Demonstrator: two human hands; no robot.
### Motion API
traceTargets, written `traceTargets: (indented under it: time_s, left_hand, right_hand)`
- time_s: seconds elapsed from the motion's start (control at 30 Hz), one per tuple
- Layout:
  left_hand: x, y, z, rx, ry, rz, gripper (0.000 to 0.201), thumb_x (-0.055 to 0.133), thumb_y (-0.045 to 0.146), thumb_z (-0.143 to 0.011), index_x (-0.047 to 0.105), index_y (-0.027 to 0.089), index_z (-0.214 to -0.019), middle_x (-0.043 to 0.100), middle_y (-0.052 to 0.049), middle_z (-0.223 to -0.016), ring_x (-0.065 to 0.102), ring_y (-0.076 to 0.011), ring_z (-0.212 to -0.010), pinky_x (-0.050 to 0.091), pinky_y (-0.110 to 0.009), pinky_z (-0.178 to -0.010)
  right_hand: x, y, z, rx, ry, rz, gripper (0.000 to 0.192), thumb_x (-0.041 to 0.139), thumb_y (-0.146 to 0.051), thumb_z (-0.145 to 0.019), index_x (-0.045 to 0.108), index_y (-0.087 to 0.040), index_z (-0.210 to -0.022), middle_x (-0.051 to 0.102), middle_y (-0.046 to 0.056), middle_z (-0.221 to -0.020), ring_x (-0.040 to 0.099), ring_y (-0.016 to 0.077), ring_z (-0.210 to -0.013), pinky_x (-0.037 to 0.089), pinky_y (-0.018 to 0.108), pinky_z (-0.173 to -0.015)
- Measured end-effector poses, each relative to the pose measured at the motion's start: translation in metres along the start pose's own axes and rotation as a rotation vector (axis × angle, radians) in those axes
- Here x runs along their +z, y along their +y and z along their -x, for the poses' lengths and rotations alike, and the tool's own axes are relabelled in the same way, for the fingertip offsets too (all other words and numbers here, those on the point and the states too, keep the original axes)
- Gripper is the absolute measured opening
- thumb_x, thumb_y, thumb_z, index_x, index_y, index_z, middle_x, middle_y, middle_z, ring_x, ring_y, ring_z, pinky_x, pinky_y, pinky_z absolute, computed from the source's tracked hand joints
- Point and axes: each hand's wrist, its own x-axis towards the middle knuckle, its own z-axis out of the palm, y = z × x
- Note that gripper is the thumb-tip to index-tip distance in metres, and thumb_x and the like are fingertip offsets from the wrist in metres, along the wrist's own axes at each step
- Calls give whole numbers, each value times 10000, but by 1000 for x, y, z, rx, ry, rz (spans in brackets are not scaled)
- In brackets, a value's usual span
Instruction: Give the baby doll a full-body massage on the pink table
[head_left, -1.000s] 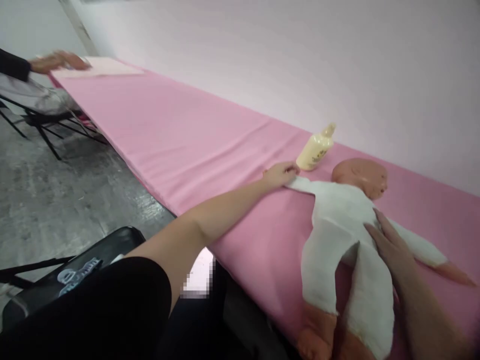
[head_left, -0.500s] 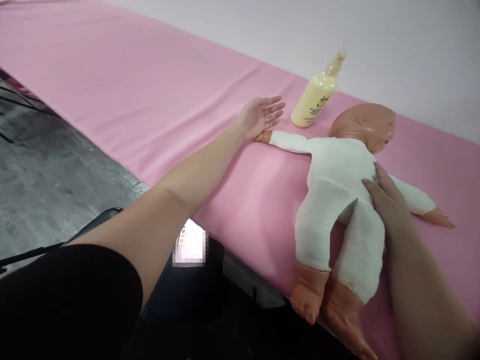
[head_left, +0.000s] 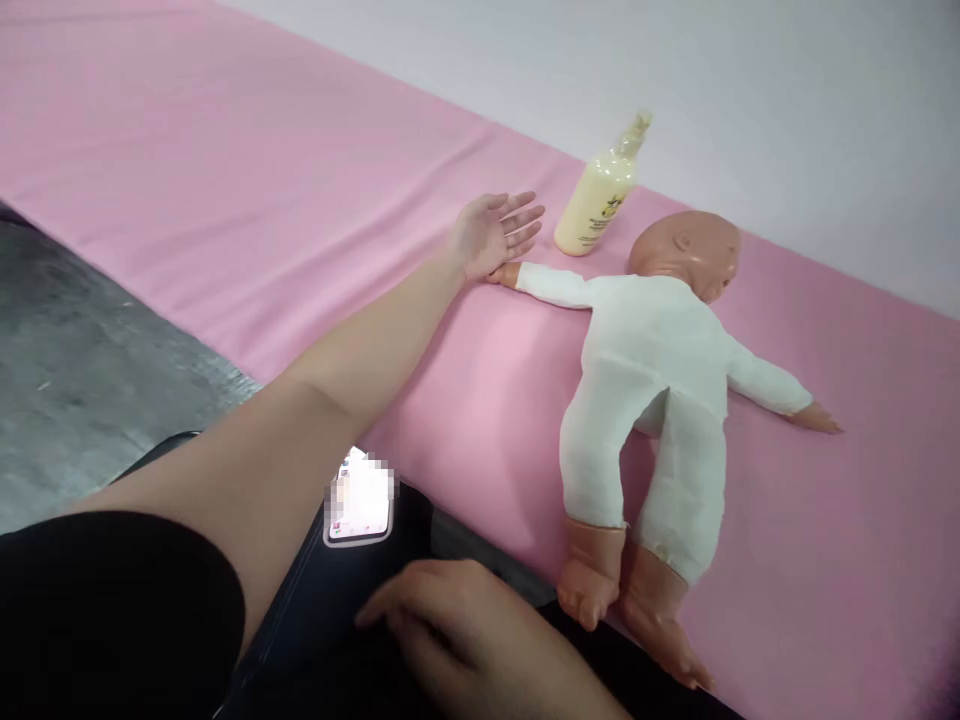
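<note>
My left hand [head_left: 501, 237] rests palm up on the pink cloth, open and holding nothing, its fingers spread. Beside its wrist lies one small hand of a baby doll [head_left: 652, 345], which has a white cloth body and is stretched out with arms apart and head turned to the right. Just beyond my left fingertips stands a pale yellow pump bottle [head_left: 596, 205]. Low in the view, my right hand [head_left: 469, 630] hovers over my lap, empty, its fingers loosely bent and apart. Its index finger points toward a lit phone [head_left: 360, 505] lying on my thigh.
A pink cloth [head_left: 300, 190] covers the long table, with a few creases on its left part. A pale wall or backdrop [head_left: 787, 110] rises behind. Grey floor [head_left: 97, 350] shows at the left. The doll's feet reach the table's near edge.
My right hand has left the doll's side and come down and left over my lap, near the phone. My left hand keeps its place by the doll's hand. The view has shifted slightly.
</note>
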Motion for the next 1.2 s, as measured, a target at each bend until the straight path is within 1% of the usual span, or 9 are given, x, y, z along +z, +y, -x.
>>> traceTargets:
  time_s: [0.1,0.2,0.3,0.43,0.6,0.73,0.83,1.03,1.2]
  left_hand:
    - [-2,0,0,13,-14,-19,376,357,379,-935,589,166,-1140,651,-77,-1177,591,-217,-1233,442,-358,-1048]
    - [-3,-1,-1,23,-21,-32,374,367,371,-930,590,161,-1146,659,-83,-1175,595,-223,-1232,432,-370,-1052]
    - [-4,-1,-1,19,-17,-31,358,391,372,-913,595,174,-1131,678,-77,-1137,617,-215,-1190,442,-364,-1047]
    - [-3,-1,-1,7,-27,-25,335,416,371,-895,604,202,-1115,689,-58,-1114,623,-205,-1167,446,-360,-1048]
    - [-3,-1,-1,3,-23,12,345,431,362,-894,602,178,-1132,692,-61,-1081,642,-202,-1116,448,-345,-1035]
    - [-2,0,0,-7,-27,25,360,419,372,-898,597,185,-1149,689,-51,-1081,659,-191,-1055,457,-329,-1020]
    - [-1,0,1,-6,-23,21,371,407,380,-903,588,181,-1158,679,-63,-1101,649,-200,-1092,457,-331,-1015]
    - [-2,-1,0,15,-15,-4,380,371,391,-928,581,167,-1152,656,-90,-1171,600,-224,-1218,444,-355,-1026]
    - [-5,-1,-2,0,-31,15,370,397,395,-918,607,180,-1133,666,-83,-1178,581,-232,-1247,450,-350,-1033]
  right_hand:
    - [40,22,-35,16,-27,-42,420,451,-250,-969,543,-286,-1377,705,9,-973,656,152,-801,499,261,-675]
    - [62,44,-56,118,33,149,561,528,-346,-926,448,-247,-1472,667,46,-911,633,210,-806,487,317,-707]
    - [76,58,-61,132,16,212,535,532,-416,-921,499,-263,-1433,657,58,-946,635,230,-879,479,318,-735]
    - [89,70,-52,114,-45,189,441,538,-446,-917,590,-305,-1330,658,39,-997,649,213,-874,469,289,-701]
    - [94,75,-47,71,-55,117,329,550,-381,-923,648,-325,-1233,624,5,-938,622,162,-836,453,248,-698]
    - [88,73,-55,90,-1,99,530,531,-342,-914,474,-294,-1439,610,12,-908,591,165,-799,451,264,-708]
    - [83,72,-61,102,36,113,623,532,-339,-904,389,-233,-1501,613,34,-901,581,189,-820,460,291,-738]
    - [83,77,-61,95,10,98,521,514,-330,-918,496,-264,-1434,614,24,-891,587,170,-794,460,274,-725]
    - [87,79,-59,63,16,78,429,534,-312,-918,583,-278,-1343,600,11,-879,583,151,-769,452,260,-709]
